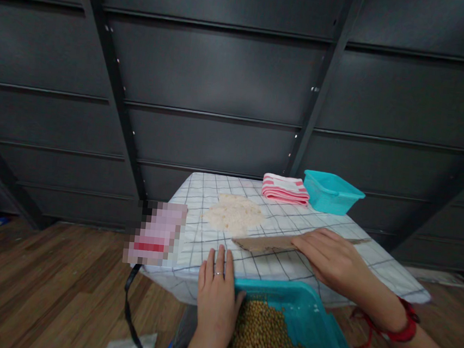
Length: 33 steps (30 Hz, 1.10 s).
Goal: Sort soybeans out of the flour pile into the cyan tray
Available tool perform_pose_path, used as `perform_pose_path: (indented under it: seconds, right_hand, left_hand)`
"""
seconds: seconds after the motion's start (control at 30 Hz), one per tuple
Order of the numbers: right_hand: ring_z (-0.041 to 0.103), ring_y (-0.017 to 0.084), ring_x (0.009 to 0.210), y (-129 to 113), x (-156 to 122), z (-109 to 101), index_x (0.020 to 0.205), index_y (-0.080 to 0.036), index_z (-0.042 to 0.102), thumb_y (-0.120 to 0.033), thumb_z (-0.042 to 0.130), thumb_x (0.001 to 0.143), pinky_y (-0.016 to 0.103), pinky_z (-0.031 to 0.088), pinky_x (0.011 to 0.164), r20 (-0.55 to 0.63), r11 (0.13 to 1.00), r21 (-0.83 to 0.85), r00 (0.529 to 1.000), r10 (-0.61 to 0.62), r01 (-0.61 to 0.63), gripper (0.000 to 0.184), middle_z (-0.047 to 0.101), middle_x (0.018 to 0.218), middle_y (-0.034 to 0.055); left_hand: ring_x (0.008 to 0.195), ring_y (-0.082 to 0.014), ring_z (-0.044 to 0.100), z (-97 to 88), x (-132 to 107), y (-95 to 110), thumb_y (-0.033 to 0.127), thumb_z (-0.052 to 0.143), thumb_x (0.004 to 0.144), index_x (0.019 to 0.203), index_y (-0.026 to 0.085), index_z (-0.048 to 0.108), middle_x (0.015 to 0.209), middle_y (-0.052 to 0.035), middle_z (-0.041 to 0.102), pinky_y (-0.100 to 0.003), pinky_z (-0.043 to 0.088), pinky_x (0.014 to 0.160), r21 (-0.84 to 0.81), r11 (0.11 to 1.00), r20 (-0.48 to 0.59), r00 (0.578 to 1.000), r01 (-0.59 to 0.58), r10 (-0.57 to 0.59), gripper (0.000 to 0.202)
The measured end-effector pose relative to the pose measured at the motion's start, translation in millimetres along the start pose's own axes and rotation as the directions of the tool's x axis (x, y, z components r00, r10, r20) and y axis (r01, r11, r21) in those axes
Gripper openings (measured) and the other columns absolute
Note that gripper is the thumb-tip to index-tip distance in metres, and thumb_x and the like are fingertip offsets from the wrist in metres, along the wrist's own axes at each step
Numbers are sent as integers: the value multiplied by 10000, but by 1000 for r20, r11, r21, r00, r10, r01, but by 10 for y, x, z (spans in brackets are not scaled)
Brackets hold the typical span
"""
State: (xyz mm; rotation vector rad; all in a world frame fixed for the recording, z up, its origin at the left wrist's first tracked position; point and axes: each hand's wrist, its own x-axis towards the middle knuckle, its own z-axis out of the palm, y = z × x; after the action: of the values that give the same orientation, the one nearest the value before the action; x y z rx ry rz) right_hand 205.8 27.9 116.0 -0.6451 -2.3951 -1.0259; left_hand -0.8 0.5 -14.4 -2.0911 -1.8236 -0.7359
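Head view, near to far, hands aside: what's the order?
Turquoise basin of brownish beans → torn cardboard strip → pale grainy heap → folded pink-and-white striped towel. Second turquoise basin left out: it overlaps the towel in depth.

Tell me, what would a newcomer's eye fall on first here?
Probably the turquoise tray of greenish-brown, bean-like grains at the bottom, with the left hand by its left side. Just above, the right hand grips a brown cardboard strip near a pale patch on the checked cloth. A pink-and-white towel lies folded beside a turquoise tub at the back right.
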Motion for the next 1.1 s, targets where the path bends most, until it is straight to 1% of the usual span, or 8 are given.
perform_pose_path:
  seconds: [0.13,0.27,0.33,0.4,0.53,0.7,0.9,1.1]
  right_hand:
    - [552,149,642,55,24,90,894,-146,562,3,319,778,301,456,616,-19,999,-22,999,31,-31,307,632,716,51]
    - [563,155,687,104,-8,-79,926,-155,542,-1,375,764,301,462,645,-69,998,39,996,53,-51,279,639,746,52]
    - [561,149,673,82,-27,-164,901,-164,543,-10,375,773,291,460,643,-46,998,60,998,35,-33,261,638,732,45]
    - [556,141,645,35,-34,-177,869,-168,553,-10,351,780,284,454,630,-2,998,54,1000,10,-10,273,634,712,38]
    - [544,146,638,-40,0,21,869,-135,575,-7,322,786,295,440,629,22,1000,-9,1000,-7,7,295,631,716,55]
    - [515,145,633,19,106,307,865,-137,585,-3,315,764,290,413,606,28,999,-43,999,24,-23,318,614,693,51]
    - [511,152,622,135,137,389,841,-123,586,9,311,752,295,400,577,-17,997,-59,999,48,-49,318,609,682,61]
    - [545,151,673,115,60,505,849,-143,611,0,321,764,308,423,620,-49,999,-33,998,38,-40,335,637,726,60]
  left_hand:
    - [1230,-317,343,25,-12,-9,242,570,680,1276,120,360,1328,-150,429,-503,373,950,-4,1000,4,1000,-5,5,643]
    - [1229,-314,344,18,-4,-5,242,569,683,1278,124,356,1330,-142,429,-499,373,948,6,1000,2,1000,-5,5,642]
    - [1224,-314,351,4,1,2,235,570,683,1271,120,367,1327,-143,432,-495,374,947,7,1000,0,1000,0,0,633]
    - [1220,-312,358,-8,4,7,225,572,680,1270,122,370,1323,-144,438,-494,375,946,3,1000,-1,1000,3,-3,632]
    - [1213,-313,369,-20,9,10,222,569,680,1262,111,382,1316,-145,447,-490,383,944,10,1000,-4,1000,-1,1,621]
    - [1195,-317,394,-24,18,10,224,587,666,1243,112,411,1304,-143,462,-492,399,931,16,1000,5,1000,13,-13,613]
    - [1201,-319,388,2,15,3,241,594,664,1248,123,407,1310,-143,455,-500,398,928,20,1000,-8,1000,1,-1,625]
    - [1196,-310,397,0,15,17,235,607,656,1241,134,420,1303,-140,465,-496,402,925,27,1000,-22,1000,9,-9,623]
